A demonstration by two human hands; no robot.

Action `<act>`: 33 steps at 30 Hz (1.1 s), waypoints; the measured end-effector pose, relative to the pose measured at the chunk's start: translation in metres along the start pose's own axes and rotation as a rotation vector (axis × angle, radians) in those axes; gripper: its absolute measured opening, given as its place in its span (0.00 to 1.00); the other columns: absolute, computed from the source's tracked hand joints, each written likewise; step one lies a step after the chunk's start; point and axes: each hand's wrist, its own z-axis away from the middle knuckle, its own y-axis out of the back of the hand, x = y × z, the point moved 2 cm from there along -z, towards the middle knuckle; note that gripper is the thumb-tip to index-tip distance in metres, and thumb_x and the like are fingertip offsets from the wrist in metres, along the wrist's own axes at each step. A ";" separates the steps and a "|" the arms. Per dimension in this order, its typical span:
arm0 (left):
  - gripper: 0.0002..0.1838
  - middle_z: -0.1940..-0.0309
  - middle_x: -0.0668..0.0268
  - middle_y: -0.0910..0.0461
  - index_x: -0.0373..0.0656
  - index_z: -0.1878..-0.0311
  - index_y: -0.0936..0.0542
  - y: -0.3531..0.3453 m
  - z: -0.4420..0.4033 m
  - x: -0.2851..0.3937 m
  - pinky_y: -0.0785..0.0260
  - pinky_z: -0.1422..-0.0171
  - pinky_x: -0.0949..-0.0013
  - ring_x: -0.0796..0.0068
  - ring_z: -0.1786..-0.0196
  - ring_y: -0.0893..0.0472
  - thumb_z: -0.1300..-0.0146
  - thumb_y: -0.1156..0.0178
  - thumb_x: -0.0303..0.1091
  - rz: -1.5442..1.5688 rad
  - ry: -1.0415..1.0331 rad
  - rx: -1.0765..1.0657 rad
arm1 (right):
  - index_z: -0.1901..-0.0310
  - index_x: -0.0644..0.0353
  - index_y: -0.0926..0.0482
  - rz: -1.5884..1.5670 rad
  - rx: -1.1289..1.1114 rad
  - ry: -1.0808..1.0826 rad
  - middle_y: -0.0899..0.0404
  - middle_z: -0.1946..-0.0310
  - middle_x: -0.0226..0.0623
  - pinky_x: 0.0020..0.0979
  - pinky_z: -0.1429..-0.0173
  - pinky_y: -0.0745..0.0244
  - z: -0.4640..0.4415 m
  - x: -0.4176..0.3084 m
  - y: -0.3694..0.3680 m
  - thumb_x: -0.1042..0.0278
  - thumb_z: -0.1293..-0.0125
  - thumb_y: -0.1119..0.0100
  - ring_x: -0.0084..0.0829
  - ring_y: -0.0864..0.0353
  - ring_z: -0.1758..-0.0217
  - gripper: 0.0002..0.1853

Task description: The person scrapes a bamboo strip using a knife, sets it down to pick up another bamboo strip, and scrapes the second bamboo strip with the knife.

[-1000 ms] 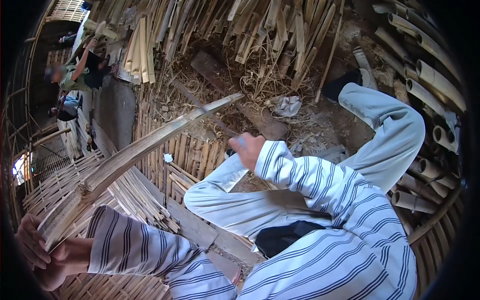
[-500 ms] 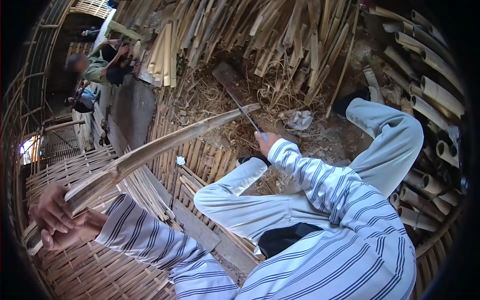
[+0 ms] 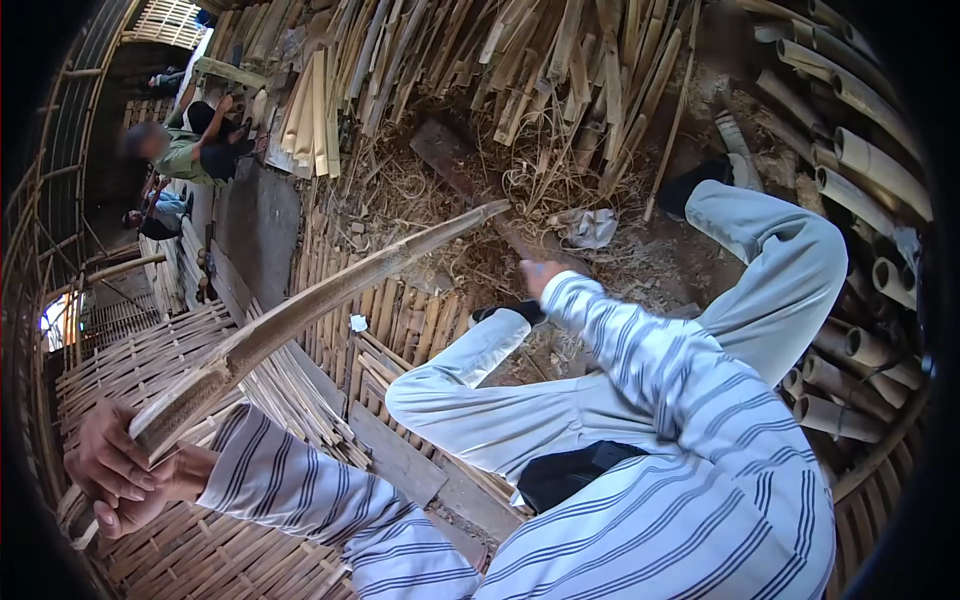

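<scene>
Left hand [image 3: 120, 470]: my fingers clamp the bamboo [image 3: 310, 300], seemingly to steady it | right hand [image 3: 545, 275]: fingers closed round the blurred knife [image 3: 516, 243], near its far tip.

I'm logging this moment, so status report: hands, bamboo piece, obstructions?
Left hand closed around near end of bamboo piece. Right hand blurred by its far tip, grip unclear. Shavings litter floor; nothing visibly blocking the piece.

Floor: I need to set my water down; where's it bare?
Mostly bare: dirt between the crumpled plastic and the right trouser leg; the grey slab left of the bamboo slats. Crowded: split bamboo strips above, bamboo poles at right.
</scene>
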 end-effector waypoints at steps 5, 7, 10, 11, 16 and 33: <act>0.14 0.96 0.78 0.39 0.53 0.88 0.39 0.019 -0.004 0.011 0.40 0.80 0.89 0.88 0.95 0.40 0.60 0.43 0.32 -0.003 0.053 -0.062 | 0.48 0.62 0.24 -0.231 0.100 -0.077 0.25 0.51 0.60 0.45 0.38 0.36 -0.008 0.022 -0.021 0.34 0.35 0.66 0.56 0.28 0.44 0.36; 0.12 0.96 0.78 0.39 0.53 0.87 0.38 0.011 -0.009 0.000 0.41 0.77 0.86 0.87 0.95 0.41 0.61 0.43 0.31 -0.153 -0.023 0.136 | 0.53 0.60 0.22 -0.120 0.049 -0.004 0.23 0.55 0.58 0.46 0.42 0.32 0.003 -0.011 -0.015 0.35 0.34 0.65 0.57 0.25 0.49 0.34; 0.10 0.96 0.78 0.40 0.53 0.85 0.36 0.015 -0.001 0.003 0.46 0.73 0.81 0.87 0.94 0.43 0.62 0.44 0.30 -0.295 -0.182 0.414 | 0.59 0.62 0.20 -0.088 0.117 -0.004 0.21 0.57 0.53 0.47 0.44 0.30 0.011 -0.027 -0.019 0.36 0.34 0.65 0.56 0.23 0.52 0.34; 0.10 0.96 0.78 0.40 0.53 0.85 0.36 0.020 -0.004 0.005 0.46 0.73 0.81 0.87 0.94 0.43 0.62 0.45 0.30 -0.183 -0.082 0.299 | 0.60 0.63 0.20 -0.104 0.133 -0.005 0.21 0.57 0.52 0.46 0.44 0.30 0.006 -0.025 -0.022 0.37 0.34 0.64 0.55 0.23 0.52 0.34; 0.09 0.95 0.79 0.42 0.53 0.84 0.37 0.016 -0.009 0.004 0.47 0.71 0.78 0.87 0.93 0.44 0.60 0.47 0.29 -0.207 -0.010 0.215 | 0.52 0.59 0.21 -0.260 0.069 -0.008 0.23 0.54 0.56 0.45 0.39 0.33 -0.024 0.006 -0.027 0.36 0.34 0.63 0.56 0.27 0.46 0.33; 0.10 0.95 0.75 0.41 0.51 0.83 0.39 0.036 -0.004 0.010 0.44 0.71 0.76 0.83 0.92 0.43 0.60 0.47 0.27 -0.262 -0.011 0.225 | 0.57 0.63 0.25 -0.159 0.134 0.338 0.22 0.77 0.58 0.50 0.64 0.25 0.066 -0.075 -0.006 0.43 0.33 0.55 0.58 0.20 0.69 0.26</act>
